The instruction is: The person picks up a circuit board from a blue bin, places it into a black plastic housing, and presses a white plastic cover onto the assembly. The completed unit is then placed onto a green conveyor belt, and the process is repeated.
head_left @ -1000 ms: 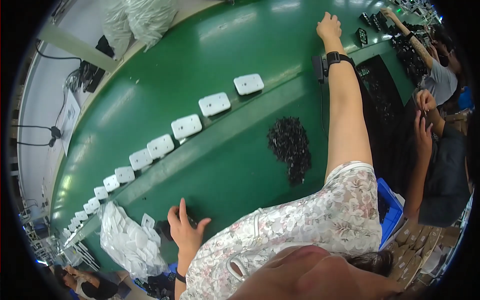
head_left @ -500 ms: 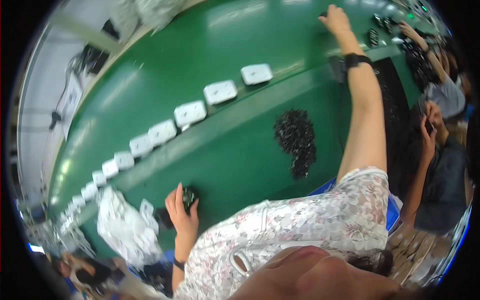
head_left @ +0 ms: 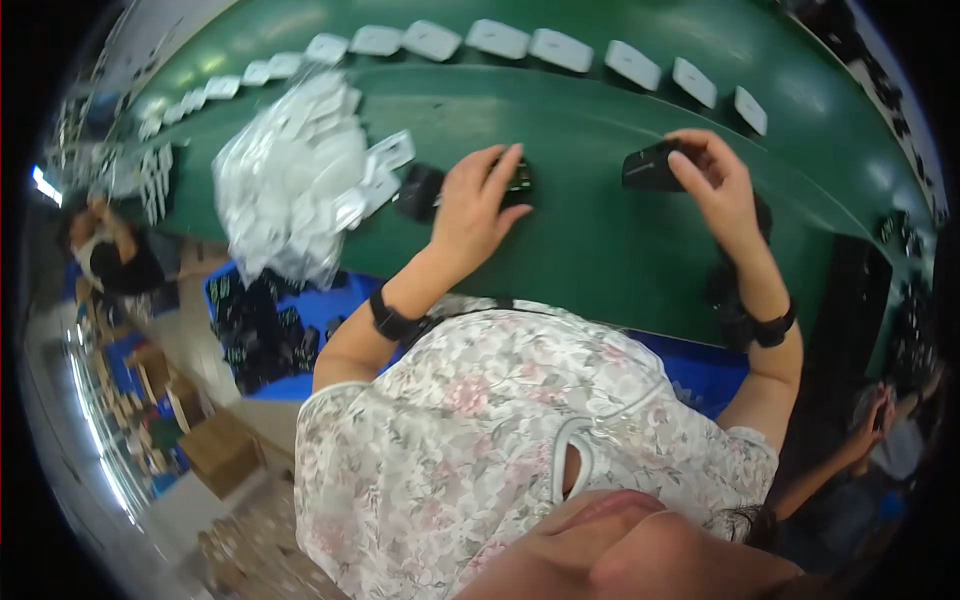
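My left hand [head_left: 478, 205] lies low over the green work surface [head_left: 570, 250], its fingers and thumb curved round a small dark piece with green and yellowish bits [head_left: 521, 176]. The fingers partly cover that piece. Just left of this hand sits a black lump-like part [head_left: 418, 192]. My right hand [head_left: 722, 185] is raised a little to the right, pinching a flat black plastic cover [head_left: 652, 168] between thumb and fingers. Dark blurred pieces [head_left: 728, 288] show beneath my right forearm.
White square-cornered covers [head_left: 498, 39] stand in a curved row along the far side. A clear bag of white parts [head_left: 292, 175] lies at the left. Blue bins [head_left: 300, 386] sit under the near edge. Another person's hand [head_left: 878, 420] shows at the right.
My right arm has come back from its far reach, and a black cover now shows in that hand. My view has turned rightward, so the white row stands at the top. My left hand stays at its dark piece.
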{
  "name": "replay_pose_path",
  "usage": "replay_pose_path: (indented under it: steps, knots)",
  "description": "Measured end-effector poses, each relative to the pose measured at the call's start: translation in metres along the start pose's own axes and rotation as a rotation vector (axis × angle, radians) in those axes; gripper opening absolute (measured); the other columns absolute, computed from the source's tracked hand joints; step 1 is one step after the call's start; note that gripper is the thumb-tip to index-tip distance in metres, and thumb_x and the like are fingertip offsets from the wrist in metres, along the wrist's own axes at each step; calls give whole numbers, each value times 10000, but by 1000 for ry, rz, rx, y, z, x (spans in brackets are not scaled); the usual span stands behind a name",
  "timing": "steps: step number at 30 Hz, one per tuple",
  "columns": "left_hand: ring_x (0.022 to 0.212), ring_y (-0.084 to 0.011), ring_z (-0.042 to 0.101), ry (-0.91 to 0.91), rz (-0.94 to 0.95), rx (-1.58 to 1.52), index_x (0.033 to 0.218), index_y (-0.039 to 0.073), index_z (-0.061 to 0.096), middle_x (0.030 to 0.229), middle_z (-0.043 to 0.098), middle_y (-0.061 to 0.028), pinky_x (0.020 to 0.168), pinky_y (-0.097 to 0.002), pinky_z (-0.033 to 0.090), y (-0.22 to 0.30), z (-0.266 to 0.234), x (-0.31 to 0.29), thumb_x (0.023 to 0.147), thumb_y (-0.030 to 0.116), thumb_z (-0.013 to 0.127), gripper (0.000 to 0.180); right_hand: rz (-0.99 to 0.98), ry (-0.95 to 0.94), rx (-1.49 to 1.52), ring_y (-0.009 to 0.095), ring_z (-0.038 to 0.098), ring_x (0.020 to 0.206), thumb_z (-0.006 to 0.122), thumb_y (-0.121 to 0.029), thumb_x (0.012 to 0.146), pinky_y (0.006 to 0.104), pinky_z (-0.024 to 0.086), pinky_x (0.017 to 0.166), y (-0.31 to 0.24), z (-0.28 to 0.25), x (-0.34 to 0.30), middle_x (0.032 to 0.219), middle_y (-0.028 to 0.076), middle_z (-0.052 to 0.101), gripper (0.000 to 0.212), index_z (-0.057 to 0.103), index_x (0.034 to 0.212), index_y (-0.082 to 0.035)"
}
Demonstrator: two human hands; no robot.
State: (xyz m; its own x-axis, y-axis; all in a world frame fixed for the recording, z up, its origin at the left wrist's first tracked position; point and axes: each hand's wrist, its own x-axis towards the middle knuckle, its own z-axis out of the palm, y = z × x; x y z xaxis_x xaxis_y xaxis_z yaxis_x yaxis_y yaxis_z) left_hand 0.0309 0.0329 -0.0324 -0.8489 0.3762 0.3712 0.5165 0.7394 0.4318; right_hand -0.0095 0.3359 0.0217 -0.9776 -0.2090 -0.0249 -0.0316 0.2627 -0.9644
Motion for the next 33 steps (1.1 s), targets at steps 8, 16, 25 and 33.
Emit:
replay_pose_path:
  steps: [8, 16, 25, 33]
  knots:
    - [1261, -351, 402, 179, -5, 146, 1321, 94, 496, 1389, 430, -129, 1054, -503, 296, -26, -20, -37, 756, 263, 725, 633, -46, 82, -105, 163, 573, 1044, 661, -141, 869, 283, 423, 934, 47, 90, -39, 1124, 86, 616, 358, 573, 1195, -24]
    - [1244, -352, 474, 181, 319, -58, 1235, 35, 548, 1323, 523, -178, 1049, -487, 333, -6, -7, -22, 834, 61, 640, 411, -356, 879, -324, 184, 612, 956, 636, -119, 891, 294, 479, 866, 22, 13, -94, 1120, 114, 627, 310, 554, 1176, -29]
    - [1203, -339, 507, -169, 511, -262, 1126, 20, 613, 1260, 577, -166, 1005, -428, 396, 30, 35, -11, 814, -68, 590, 325, -75, 1940, -237, 118, 549, 667, 511, -28, 922, 224, 478, 610, 174, -49, -257, 855, 94, 591, 131, 484, 1050, -13]
    - [1242, -314, 464, -269, 484, -63, 1088, 34, 643, 1224, 613, -121, 1022, -376, 360, 27, 30, -18, 838, -88, 558, 291, 1428, 803, -686, 346, 522, 1109, 535, -70, 798, 459, 444, 918, 320, 86, -361, 1174, 140, 566, 357, 552, 1155, -82]
